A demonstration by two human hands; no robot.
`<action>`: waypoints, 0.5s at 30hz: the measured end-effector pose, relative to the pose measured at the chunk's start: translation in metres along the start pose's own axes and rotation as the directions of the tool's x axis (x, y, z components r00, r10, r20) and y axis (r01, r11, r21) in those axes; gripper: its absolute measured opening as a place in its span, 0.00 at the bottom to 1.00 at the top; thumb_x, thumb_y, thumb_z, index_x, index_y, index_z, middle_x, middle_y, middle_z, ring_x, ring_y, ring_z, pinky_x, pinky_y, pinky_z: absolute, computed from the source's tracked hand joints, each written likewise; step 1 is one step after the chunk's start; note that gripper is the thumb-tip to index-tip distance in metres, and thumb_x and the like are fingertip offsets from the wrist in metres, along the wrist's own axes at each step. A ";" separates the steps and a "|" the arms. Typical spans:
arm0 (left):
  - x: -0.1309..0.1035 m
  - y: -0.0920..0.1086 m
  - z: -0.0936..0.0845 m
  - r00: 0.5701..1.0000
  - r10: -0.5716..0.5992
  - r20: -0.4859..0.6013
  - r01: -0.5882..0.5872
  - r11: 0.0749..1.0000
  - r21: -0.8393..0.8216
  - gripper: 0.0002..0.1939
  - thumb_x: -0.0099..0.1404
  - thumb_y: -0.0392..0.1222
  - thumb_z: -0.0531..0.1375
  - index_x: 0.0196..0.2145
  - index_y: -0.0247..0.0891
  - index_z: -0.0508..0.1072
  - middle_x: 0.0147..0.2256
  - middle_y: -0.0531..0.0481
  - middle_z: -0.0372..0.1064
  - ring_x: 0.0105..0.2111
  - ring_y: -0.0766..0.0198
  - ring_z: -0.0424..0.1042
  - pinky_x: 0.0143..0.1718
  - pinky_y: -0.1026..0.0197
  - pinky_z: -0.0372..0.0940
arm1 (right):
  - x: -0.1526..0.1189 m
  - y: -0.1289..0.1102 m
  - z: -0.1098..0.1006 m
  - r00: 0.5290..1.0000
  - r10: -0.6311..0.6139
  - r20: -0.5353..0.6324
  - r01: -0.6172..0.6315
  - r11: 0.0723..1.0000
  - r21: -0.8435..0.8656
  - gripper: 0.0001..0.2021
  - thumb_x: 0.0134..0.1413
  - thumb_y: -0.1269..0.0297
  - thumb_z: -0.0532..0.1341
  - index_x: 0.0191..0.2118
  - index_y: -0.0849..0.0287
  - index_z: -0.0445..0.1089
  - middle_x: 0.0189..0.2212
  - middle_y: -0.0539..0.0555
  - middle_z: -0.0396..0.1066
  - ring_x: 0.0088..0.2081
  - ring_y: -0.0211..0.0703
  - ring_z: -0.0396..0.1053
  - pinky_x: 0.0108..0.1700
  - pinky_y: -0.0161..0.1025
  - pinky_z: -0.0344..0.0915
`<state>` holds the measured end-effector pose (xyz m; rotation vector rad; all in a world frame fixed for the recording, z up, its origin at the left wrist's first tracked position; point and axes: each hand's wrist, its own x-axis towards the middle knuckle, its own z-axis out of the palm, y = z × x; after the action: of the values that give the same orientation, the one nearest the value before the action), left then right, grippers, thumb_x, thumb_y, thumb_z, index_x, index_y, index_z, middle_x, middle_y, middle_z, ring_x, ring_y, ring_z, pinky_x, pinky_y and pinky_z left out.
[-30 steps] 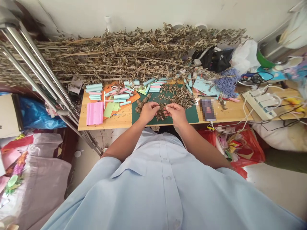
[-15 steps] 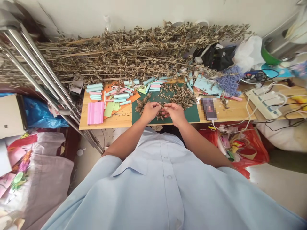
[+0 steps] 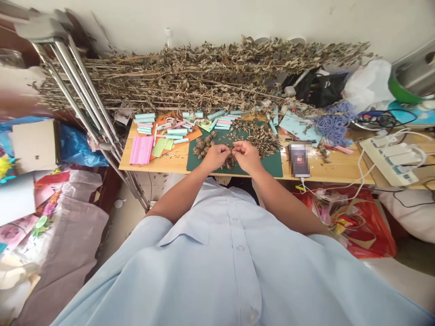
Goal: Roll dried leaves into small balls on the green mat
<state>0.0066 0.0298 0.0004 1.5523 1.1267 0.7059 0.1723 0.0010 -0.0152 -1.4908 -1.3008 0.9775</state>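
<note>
While both hands hover over the front of the green mat (image 3: 273,168), their fingertips come close to each other above the leaves (image 3: 263,138). The left hand (image 3: 216,157) has its thumb and fingers bent inward, the tips drawn near one another. The right hand (image 3: 246,156) has its thumb and forefinger reaching toward the left, the other fingers curled. Whether either hand has its fingers closed on a bit of leaf is too small to tell.

The leaves, dry and brown, lie on the mat: a loose heap to the right and beyond the right hand, thin scatter in the middle, and a smaller clump just below the fingertips. On the mat's left side, beside the left hand, sits a cluster of brown balls (image 3: 204,146).

Left of the mat, on the wooden table (image 3: 343,170), are blue and pink rolls (image 3: 175,131), some lying over an orange sheet (image 3: 194,135), with green slips (image 3: 162,147) and a ridged pink sheet (image 3: 141,151) near the front edge. Right of the mat lies the phone (image 3: 300,163), a white cable at its near end, with a blue sheet (image 3: 301,127) behind it. Farther right are purple yarn (image 3: 335,123) and a power strip (image 3: 390,157). Long dried stalks (image 3: 190,78) stretch across the back, and metal poles (image 3: 81,88) lean at the left
</note>
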 end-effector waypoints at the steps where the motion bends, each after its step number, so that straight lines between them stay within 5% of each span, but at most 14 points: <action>1: -0.001 0.001 0.001 1.000 0.006 -0.006 -0.006 0.999 0.031 0.10 0.62 0.44 0.57 0.27 0.36 0.72 0.21 0.53 0.65 0.24 0.66 0.63 0.28 0.63 0.56 | 0.001 0.002 0.000 1.000 -0.015 0.005 0.015 1.000 -0.019 0.18 0.48 0.64 0.64 0.48 0.57 0.73 0.35 0.52 0.77 0.35 0.44 0.74 0.43 0.46 0.73; 6: -0.005 0.007 0.001 0.999 0.036 -0.025 -0.032 0.990 0.140 0.11 0.63 0.42 0.55 0.27 0.36 0.71 0.22 0.53 0.67 0.27 0.65 0.63 0.30 0.63 0.57 | 0.003 0.006 0.002 0.999 -0.041 0.018 0.041 0.999 -0.027 0.21 0.49 0.66 0.62 0.52 0.56 0.70 0.33 0.51 0.75 0.33 0.43 0.73 0.42 0.45 0.72; 15: -0.008 0.013 -0.005 0.998 0.049 -0.044 -0.039 0.978 0.207 0.09 0.62 0.41 0.55 0.27 0.37 0.72 0.23 0.52 0.67 0.28 0.64 0.64 0.31 0.62 0.58 | 0.001 -0.007 0.005 0.993 0.101 0.067 -0.110 0.981 0.158 0.20 0.47 0.65 0.63 0.49 0.56 0.68 0.32 0.50 0.73 0.32 0.42 0.74 0.36 0.42 0.72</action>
<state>0.0035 0.0244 0.0149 1.7475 1.2364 0.6766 0.1653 0.0026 -0.0095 -1.4273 -1.1632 1.1748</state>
